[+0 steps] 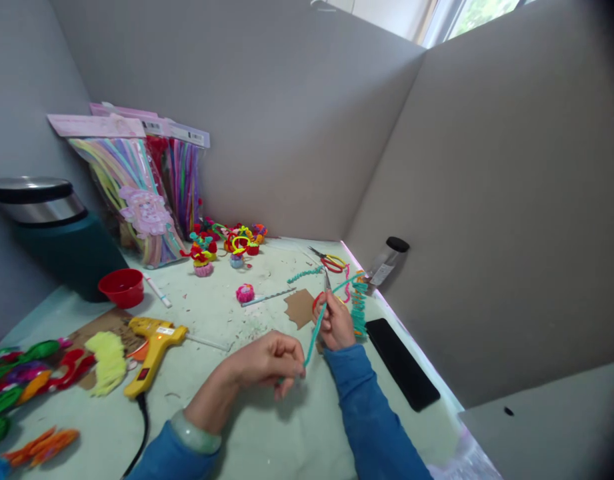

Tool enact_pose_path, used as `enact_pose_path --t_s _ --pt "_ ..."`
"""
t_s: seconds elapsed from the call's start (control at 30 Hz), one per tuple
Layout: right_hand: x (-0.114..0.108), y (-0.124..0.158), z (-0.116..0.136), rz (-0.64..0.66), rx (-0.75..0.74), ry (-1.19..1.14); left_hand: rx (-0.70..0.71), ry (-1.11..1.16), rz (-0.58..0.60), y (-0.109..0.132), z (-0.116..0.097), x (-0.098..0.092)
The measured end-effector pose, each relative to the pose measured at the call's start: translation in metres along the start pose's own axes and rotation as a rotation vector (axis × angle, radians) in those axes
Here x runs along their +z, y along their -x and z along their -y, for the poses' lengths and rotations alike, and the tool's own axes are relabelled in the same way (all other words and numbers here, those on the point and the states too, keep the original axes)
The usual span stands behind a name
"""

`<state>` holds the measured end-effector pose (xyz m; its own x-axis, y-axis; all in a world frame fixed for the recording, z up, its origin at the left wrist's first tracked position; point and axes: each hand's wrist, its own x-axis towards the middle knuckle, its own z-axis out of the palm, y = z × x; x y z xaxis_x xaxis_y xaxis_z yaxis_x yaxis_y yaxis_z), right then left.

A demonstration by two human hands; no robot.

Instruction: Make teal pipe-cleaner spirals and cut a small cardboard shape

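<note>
A teal pipe cleaner [315, 333] runs slantwise between my hands. My left hand [269, 360] is closed, pinching its lower end between thumb and fingers. Higher up and to the right, my right hand [337, 323] is wrapped around red-handled scissors [328, 281], whose blades point away from me. The pipe cleaner also passes at the right fingers and continues toward the upper right. Beside that hand lies a bundle of bent teal pipe cleaners [359, 310]. A twisted teal piece [304, 275] and a second pair of scissors [331, 261] lie just beyond.
A yellow glue gun [157, 347] with its cord is at left. A black phone [403, 363] lies right of my right arm. Brown cardboard [299, 308], a pink pom-like piece [245, 293], a red cup [121, 288], a teal bottle [67, 247] and pipe-cleaner packs [137, 180] stand farther back.
</note>
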<state>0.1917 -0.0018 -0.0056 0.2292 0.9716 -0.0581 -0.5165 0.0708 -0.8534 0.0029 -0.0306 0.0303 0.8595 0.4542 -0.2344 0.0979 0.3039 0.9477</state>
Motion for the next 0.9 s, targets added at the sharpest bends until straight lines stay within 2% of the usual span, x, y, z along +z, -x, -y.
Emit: enact_pose_path --t_s 0.1,0.27,0.4,0.53,0.63,0.7,0.77,0.9 --pt "-0.007 -0.003 0.0 -0.013 -0.08 -0.01 -0.082 -0.015 0.169 0.001 0.002 0.005" --pt "-0.004 -0.002 0.0 -0.116 -0.144 0.045 -0.17 -0.014 0.305 0.003 0.002 0.005" --pt "-0.004 -0.005 0.001 -0.188 -0.179 0.054 -0.16 0.001 0.324 0.003 0.004 0.001" --pt "-0.01 -0.01 0.002 -0.26 -0.228 0.059 -0.17 0.02 0.404 -0.002 0.01 -0.001" --pt "-0.015 -0.012 0.005 -0.284 -0.252 0.059 -0.16 0.029 0.375 -0.003 0.01 -0.003" --pt "-0.019 -0.013 0.009 -0.3 -0.278 0.016 -0.155 -0.002 0.321 -0.002 0.009 -0.005" --pt "-0.024 -0.014 0.015 -0.349 -0.327 -0.062 -0.123 -0.092 0.167 -0.002 0.008 -0.009" --pt "-0.038 -0.015 0.028 -0.503 -0.451 -0.148 -0.045 -0.356 -0.447 -0.008 0.007 -0.015"
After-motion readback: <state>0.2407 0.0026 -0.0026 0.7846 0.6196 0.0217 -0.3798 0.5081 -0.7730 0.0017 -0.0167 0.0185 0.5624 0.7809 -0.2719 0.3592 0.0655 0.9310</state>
